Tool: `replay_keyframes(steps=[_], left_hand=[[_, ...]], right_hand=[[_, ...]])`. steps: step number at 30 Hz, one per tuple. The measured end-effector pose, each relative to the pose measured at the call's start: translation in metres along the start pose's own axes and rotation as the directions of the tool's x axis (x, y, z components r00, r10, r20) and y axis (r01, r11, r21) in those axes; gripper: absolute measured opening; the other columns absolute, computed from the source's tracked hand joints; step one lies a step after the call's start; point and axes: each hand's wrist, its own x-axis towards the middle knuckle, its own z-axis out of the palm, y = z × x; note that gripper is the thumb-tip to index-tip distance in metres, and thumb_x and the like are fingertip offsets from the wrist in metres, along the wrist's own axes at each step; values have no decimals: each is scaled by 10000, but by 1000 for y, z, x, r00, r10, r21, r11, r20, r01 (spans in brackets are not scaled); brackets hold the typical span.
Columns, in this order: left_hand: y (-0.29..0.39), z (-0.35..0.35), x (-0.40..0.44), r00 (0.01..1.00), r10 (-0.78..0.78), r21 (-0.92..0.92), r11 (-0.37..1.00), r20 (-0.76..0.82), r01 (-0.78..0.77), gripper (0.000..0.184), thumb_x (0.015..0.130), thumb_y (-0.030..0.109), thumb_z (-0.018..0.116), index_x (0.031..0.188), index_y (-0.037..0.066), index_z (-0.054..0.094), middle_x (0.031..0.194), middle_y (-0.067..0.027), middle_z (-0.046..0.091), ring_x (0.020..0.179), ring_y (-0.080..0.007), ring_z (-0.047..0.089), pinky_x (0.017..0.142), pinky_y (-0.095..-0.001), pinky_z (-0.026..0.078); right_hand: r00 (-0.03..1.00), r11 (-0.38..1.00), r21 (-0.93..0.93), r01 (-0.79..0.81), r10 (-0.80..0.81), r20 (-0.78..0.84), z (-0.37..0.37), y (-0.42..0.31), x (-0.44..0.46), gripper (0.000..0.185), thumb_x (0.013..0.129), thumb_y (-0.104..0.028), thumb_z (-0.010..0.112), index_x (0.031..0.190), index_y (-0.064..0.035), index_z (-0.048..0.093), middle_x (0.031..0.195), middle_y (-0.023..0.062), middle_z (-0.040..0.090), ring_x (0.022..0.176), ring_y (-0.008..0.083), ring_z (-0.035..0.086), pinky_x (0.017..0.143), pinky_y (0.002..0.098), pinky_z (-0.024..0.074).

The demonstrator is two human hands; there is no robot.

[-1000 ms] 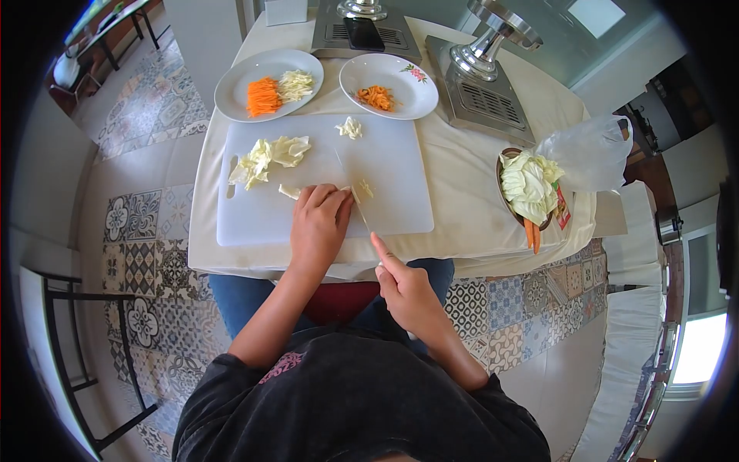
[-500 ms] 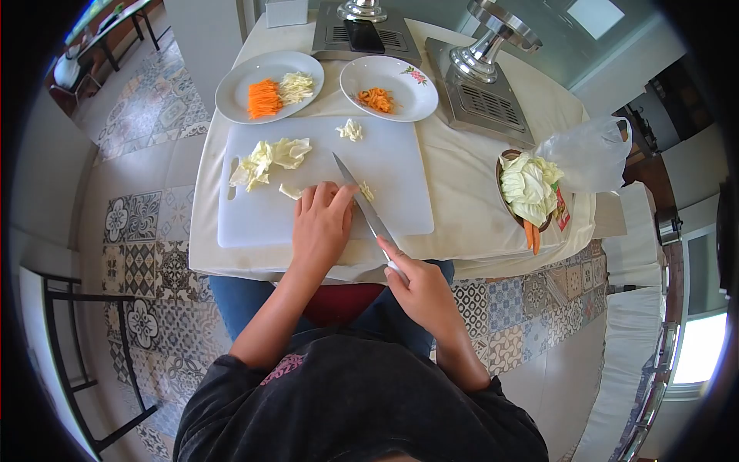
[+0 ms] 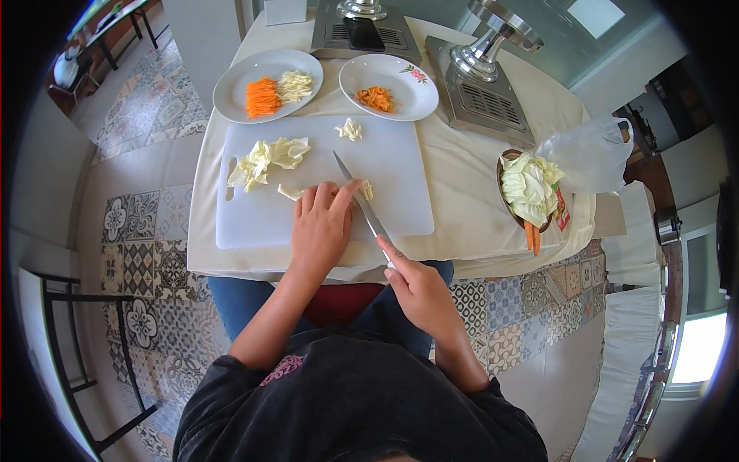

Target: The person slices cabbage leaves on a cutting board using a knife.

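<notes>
My right hand (image 3: 419, 289) is wrapped round the white handle of a kitchen knife (image 3: 363, 202), whose blade slants up and left over the white cutting board (image 3: 400, 162). Beside the blade, my left hand (image 3: 322, 223) presses down with curled fingers on a piece of cabbage leaf (image 3: 289, 192); only its pale end shows past the fingertips. Cut cabbage shreds (image 3: 367, 189) lie on the blade's right side. Loose cabbage leaves (image 3: 265, 159) rest at the board's left, and a small heap of cabbage shreds (image 3: 349, 129) sits near its far edge.
Behind the board stand a plate (image 3: 231, 85) with carrot and pale shreds, and a flowered plate (image 3: 419, 92) with orange shreds. A bowl (image 3: 504, 196) of cabbage and carrots, a plastic bag (image 3: 593, 158) and metal stands (image 3: 485, 104) are to the right. A phone (image 3: 363, 35) lies at the back.
A few more cabbage shreds show to the right of the blade. Both hands stay almost where they were, with the knife at nearly the same slant.
</notes>
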Motion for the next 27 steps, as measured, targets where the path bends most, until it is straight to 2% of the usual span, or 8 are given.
replay_keyframes(steps=[4, 9, 12, 18, 21, 24, 25, 27], left_hand=[[-10, 3, -4, 998, -65, -157, 986, -27, 60, 275, 830, 68, 689, 1101, 49, 644, 1026, -108, 649, 991, -323, 599, 882, -427, 480], [-11, 3, -5, 994, -18, -206, 979, -107, -4, 163, 801, 39, 719, 955, 15, 673, 993, -115, 663, 964, -333, 613, 857, -426, 506], [-11, 4, -4, 994, -24, -223, 975, -107, 0, 135, 805, 18, 714, 938, 5, 694, 995, -110, 674, 975, -326, 617, 860, -417, 510], [-13, 6, 0, 996, -29, -209, 978, -84, 10, 145, 826, 27, 705, 969, 12, 725, 1028, -89, 694, 1030, -309, 618, 908, -421, 492], [-11, 7, 0, 995, -20, -171, 985, -99, 3, 140, 835, 47, 702, 971, 25, 730, 1041, -82, 696, 1050, -299, 616, 939, -427, 471], [-11, 4, -1, 994, 9, -128, 992, -111, -23, 142, 838, 54, 700, 975, 36, 735, 1052, -75, 696, 1055, -293, 616, 949, -427, 458], [-10, 4, -2, 994, 20, -119, 992, -110, -33, 145, 838, 55, 699, 977, 39, 736, 1055, -73, 695, 1055, -291, 617, 950, -426, 455], [-10, 5, -3, 996, 23, -106, 994, -86, -33, 148, 840, 54, 695, 982, 42, 737, 1058, -71, 694, 1057, -290, 616, 943, -424, 455]], right_hand=[[995, 995, 31, -92, 91, 38, -5, -7, 0, 536, 990, -56, 528, 1515, -120, 435, 756, 191, 568, 661, 236, 548, 730, 302, 479], [989, 991, 20, -132, 131, 62, -6, -8, 0, 541, 998, -59, 517, 1526, -124, 419, 711, 141, 520, 661, 173, 530, 722, 289, 471], [993, 994, 34, -107, 105, 50, -5, -2, -1, 525, 1006, -103, 507, 1522, -130, 412, 766, 227, 620, 722, 388, 633, 701, 453, 481], [963, 948, 169, -268, 259, 73, -11, -13, -2, 512, 1021, -99, 474, 1527, -121, 404, 761, 181, 638, 695, 310, 663, 722, 390, 512], [971, 956, 176, -237, 231, 52, -12, -12, -3, 508, 1020, -97, 471, 1524, -117, 405, 744, 211, 625, 676, 353, 648, 690, 402, 502], [982, 978, 83, -189, 186, 42, -12, -8, 0, 504, 1016, -94, 475, 1516, -111, 409, 717, 242, 599, 655, 405, 618, 657, 428, 484], [989, 981, 120, -150, 150, 6, -9, -7, 0, 509, 1001, -96, 520, 1501, -103, 422, 691, 264, 569, 642, 441, 590, 636, 452, 464], [990, 987, 81, -139, 139, 6, -9, -6, -1, 533, 1010, -109, 532, 1528, -130, 408, 664, 162, 534, 564, 237, 524, 595, 353, 460]])
